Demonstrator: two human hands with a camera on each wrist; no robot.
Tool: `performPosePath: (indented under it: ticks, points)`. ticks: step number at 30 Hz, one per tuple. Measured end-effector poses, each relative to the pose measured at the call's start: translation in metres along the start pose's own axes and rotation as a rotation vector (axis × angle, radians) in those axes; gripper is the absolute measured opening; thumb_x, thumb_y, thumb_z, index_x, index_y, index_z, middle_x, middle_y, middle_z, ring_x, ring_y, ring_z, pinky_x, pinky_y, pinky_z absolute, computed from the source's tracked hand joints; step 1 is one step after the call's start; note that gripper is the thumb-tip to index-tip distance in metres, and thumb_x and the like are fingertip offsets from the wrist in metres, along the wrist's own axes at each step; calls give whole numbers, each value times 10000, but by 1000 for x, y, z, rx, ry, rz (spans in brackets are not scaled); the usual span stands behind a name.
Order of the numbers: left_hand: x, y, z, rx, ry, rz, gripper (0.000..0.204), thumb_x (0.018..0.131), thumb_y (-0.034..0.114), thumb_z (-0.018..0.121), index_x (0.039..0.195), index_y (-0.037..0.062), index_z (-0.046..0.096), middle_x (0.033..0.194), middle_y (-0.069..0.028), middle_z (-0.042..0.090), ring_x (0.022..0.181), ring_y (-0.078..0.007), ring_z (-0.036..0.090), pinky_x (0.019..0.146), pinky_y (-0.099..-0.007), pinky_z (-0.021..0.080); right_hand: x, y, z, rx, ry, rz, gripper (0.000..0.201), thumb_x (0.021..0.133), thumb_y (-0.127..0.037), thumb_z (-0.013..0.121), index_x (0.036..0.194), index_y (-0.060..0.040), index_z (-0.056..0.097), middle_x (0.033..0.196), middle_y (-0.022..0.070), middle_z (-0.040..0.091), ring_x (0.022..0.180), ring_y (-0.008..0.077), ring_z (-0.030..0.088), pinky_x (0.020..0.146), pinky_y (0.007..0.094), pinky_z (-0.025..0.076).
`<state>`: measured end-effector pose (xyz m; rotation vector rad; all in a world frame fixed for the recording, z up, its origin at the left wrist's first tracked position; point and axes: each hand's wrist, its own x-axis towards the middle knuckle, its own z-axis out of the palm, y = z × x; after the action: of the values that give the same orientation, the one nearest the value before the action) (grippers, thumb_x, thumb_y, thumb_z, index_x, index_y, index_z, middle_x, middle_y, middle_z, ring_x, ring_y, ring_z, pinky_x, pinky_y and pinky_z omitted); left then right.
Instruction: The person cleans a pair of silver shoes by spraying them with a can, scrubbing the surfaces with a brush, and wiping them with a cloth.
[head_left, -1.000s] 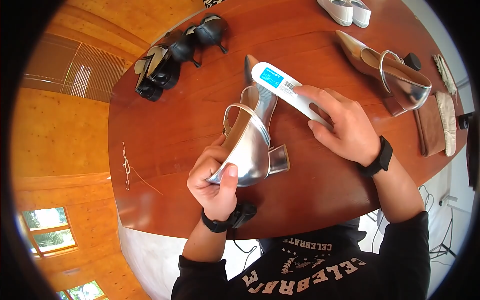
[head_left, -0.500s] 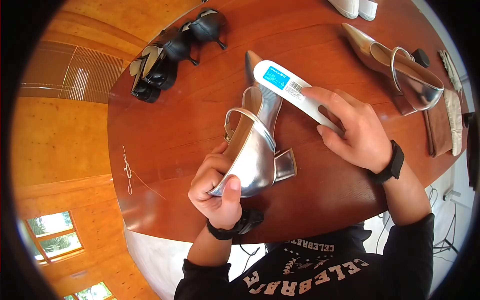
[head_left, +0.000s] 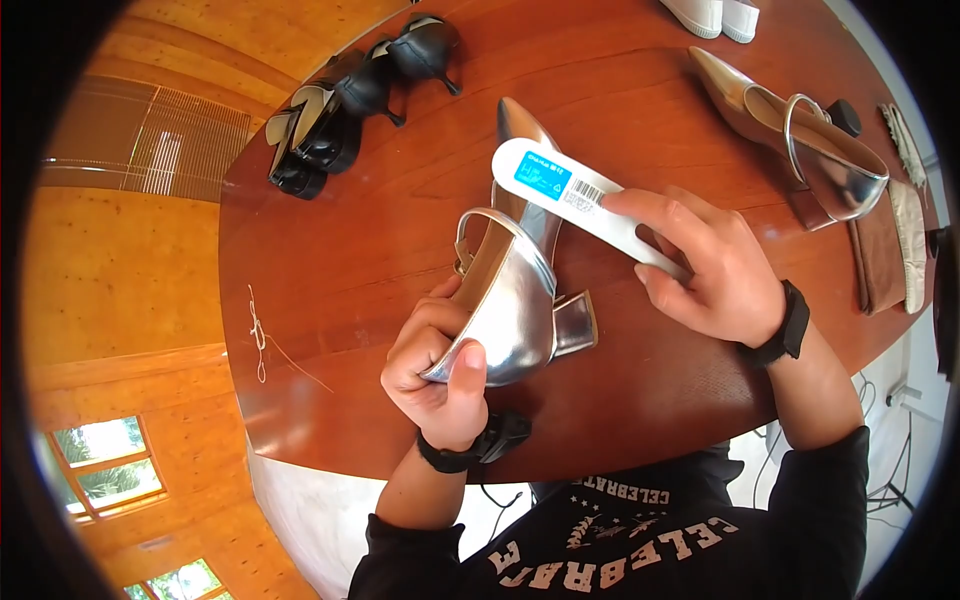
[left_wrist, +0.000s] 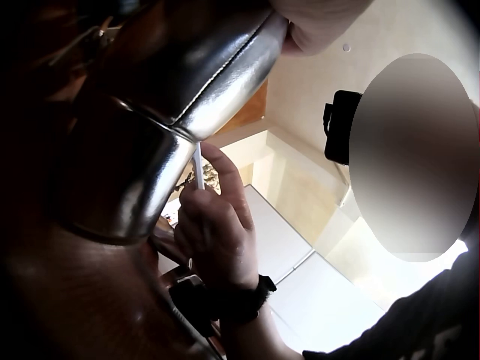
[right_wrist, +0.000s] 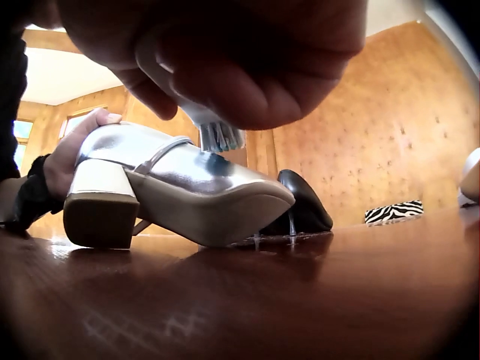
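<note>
A silver shoe (head_left: 505, 320) with a strap and block heel is gripped at its heel end by my left hand (head_left: 437, 370), thumb on the outside. My right hand (head_left: 712, 268) holds a white brush (head_left: 620, 228) with a blue label, bristles facing down, above the front of the shoe. The right wrist view shows the brush's bristles (right_wrist: 221, 138) at the upper of the shoe (right_wrist: 202, 176); whether they touch cannot be told. In the left wrist view the shoe's heel (left_wrist: 127, 180) is near, with my right hand (left_wrist: 217, 232) beyond it.
A second silver shoe (head_left: 838, 160) lies at the right, beside brown and beige cloth-like items (head_left: 880, 250). Black shoes (head_left: 330, 130) stand at the far left, white shoes (head_left: 705, 15) at the far edge. Thin string (head_left: 258, 330) lies on the table (head_left: 330, 400) at the left.
The brush has shifted from the toe side of the shoe slightly back toward the strap, after both hands moved a little to the right in the head view. Both grips are unchanged.
</note>
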<state>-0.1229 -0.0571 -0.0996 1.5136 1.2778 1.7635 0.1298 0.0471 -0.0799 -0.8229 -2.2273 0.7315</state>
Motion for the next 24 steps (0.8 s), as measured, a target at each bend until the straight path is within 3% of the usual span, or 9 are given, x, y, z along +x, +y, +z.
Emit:
performPosePath:
  ticks: [24]
  points:
    - [1,1,1,10,-17,16,416,904,215,715,637,38,449,716,-94,580,718,-180,532,1101,-592,433,-1,0,3,-13,-28,50,629,775,-2,658,1379,-144,561,974,139,658,793,373,667,664,444,555]
